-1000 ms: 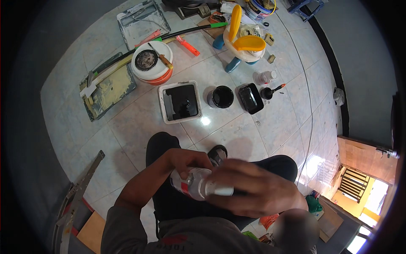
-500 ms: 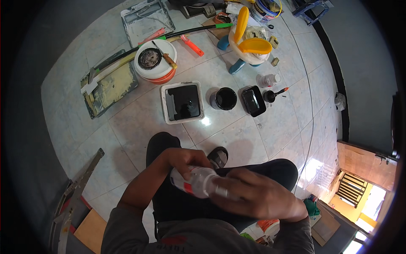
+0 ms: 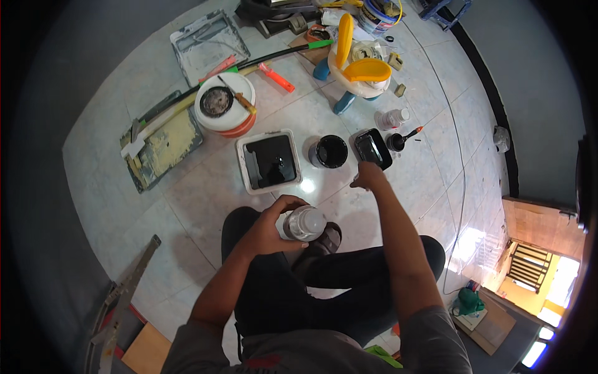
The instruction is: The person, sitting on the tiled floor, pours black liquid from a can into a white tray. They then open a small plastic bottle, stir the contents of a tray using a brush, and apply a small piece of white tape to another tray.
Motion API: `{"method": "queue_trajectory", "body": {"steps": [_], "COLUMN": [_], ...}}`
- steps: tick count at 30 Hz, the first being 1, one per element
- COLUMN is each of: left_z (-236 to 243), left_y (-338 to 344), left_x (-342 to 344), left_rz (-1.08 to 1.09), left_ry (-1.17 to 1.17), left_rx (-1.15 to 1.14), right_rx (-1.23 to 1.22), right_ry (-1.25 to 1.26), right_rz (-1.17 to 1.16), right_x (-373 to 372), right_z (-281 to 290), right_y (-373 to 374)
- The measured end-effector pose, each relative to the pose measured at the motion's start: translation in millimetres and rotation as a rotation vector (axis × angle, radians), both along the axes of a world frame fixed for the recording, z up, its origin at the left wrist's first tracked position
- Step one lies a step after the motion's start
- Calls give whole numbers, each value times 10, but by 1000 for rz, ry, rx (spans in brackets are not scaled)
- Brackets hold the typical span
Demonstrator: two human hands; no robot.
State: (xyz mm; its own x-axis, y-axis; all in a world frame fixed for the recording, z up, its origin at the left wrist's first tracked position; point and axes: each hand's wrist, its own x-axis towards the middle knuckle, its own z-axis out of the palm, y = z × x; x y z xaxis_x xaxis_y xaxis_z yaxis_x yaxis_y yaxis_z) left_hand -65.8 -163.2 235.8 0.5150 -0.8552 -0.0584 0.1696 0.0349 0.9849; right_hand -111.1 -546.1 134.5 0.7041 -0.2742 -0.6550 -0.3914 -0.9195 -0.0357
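Note:
My left hand [image 3: 274, 227] is wrapped around a clear plastic bottle [image 3: 304, 224] over my knees. The bottle's round end faces up; whether a cap is on it I cannot tell. My right hand [image 3: 370, 177] is stretched forward, just in front of a small black tray [image 3: 380, 148] with dark liquid. Its fingers are drawn together, and what they hold, if anything, is hidden. Left of that tray stands an open can of black liquid [image 3: 330, 152]. Further left lies a white tray [image 3: 242, 171] with black paint in it.
Behind my right hand, a second clear bottle [image 3: 392, 118] stands near a small black pot [image 3: 395, 143] with a brush [image 3: 412, 133]. A lidded bucket [image 3: 240, 93], a toddler-sized chair [image 3: 367, 70], paint trays [image 3: 165, 146] and a roller [image 3: 277, 78] lie farther off. A cable [image 3: 458, 143] runs along the right.
My hands have parted from the bottle they both held. The left has carried it forward and turned it upward; the right has reached forward to the small black tray.

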Motion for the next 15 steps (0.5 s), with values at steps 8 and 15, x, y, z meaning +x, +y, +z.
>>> {"method": "queue_trajectory", "body": {"steps": [8, 15], "left_z": [-353, -515], "left_y": [235, 258], "left_x": [-94, 74], "left_rz": [452, 520], "left_ry": [18, 30], "left_rx": [104, 194], "right_rx": [40, 44], "right_ry": [-305, -415], "right_rz": [-600, -707], "right_x": [-569, -717], "right_z": [-1273, -1489], "right_y": [674, 735]}}
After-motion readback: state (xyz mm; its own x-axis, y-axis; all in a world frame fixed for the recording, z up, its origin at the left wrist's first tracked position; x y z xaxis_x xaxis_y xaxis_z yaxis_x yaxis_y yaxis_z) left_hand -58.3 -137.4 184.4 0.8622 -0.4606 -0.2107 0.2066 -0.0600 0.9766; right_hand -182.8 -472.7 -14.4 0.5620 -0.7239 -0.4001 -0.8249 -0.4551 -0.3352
